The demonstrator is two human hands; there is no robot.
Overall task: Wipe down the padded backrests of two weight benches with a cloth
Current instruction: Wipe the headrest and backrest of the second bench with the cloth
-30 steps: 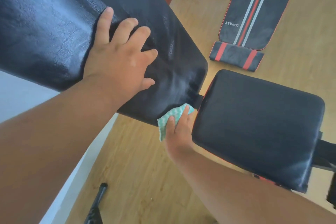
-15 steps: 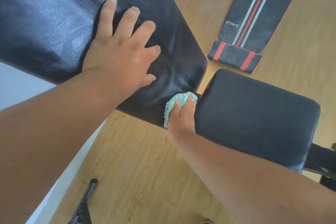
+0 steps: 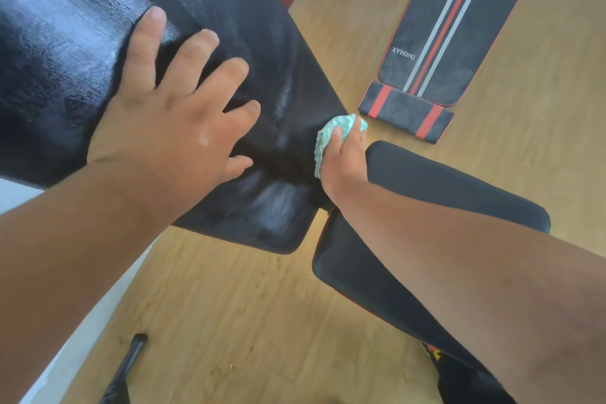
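1. Pressing flat on the black padded backrest, the left hand lies with fingers straight and spread, palm down on the glossy vinyl, which dimples under the fingertips.
2. Bunched into a wad, the teal-and-white cloth sits against the right edge of this backrest near its lower corner, just above the gap to the seat pad.
3. The right hand grips the cloth, its fingers curled over the wad and holding it to the backrest's edge; the right forearm crosses over the seat pad from the lower right.
4. The backrest slopes from the upper left down toward the centre, and pale streaky sheen shows on its surface near the lower end and at the upper left.
5. The black seat pad lies just beside the backrest's lower end, close to it but with a narrow gap between them.
6. On the wooden floor at the upper right lies a second backrest, dark with red and grey stripes and the lettering "XYWang", with a small striped pad just beside its near end.
7. A black bar lies on the floor at the lower left, partly cut off by the frame edge.
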